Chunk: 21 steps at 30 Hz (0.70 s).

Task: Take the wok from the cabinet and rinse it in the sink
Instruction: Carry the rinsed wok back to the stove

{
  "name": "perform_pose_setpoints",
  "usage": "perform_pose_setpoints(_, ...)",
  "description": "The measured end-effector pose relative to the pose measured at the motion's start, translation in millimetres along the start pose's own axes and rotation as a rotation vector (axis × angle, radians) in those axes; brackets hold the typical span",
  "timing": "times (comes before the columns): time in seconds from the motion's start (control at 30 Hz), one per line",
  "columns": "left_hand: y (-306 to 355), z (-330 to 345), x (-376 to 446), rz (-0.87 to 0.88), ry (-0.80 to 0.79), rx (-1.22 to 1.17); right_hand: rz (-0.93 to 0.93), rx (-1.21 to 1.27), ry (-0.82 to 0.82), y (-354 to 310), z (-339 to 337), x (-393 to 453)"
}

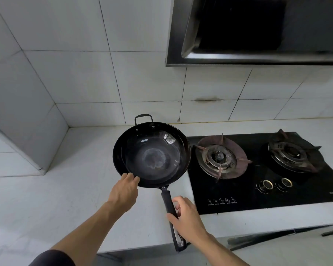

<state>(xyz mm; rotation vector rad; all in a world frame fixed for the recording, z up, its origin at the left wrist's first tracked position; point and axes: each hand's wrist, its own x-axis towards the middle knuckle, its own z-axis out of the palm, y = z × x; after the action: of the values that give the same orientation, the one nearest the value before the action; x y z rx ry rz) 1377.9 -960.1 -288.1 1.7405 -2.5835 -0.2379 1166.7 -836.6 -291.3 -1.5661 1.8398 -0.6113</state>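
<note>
While my right hand (186, 217) curls around the long black handle (169, 208) of the wok (152, 154), my left hand (125, 191) rests its fingertips on the near rim, fingers fairly straight. The wok sits over the white countertop (65, 189), just left of the black gas hob (258, 179); whether it touches the counter I cannot tell. Its small loop handle (143, 118) points toward the tiled wall (85, 73). The range hood (258, 31) hangs above the burners.
</note>
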Motion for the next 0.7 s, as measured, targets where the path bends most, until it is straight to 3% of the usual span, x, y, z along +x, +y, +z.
perform_pose_setpoints(0.2, 11, 4, -8, 0.086, -0.028, -0.034, -0.027, -0.052, -0.037, -13, 1, 17)
perform_pose_setpoints(0.7, -1, 1, -17, 0.090, 0.034, -0.068, 0.016, -0.069, -0.082, -32, 22, 15)
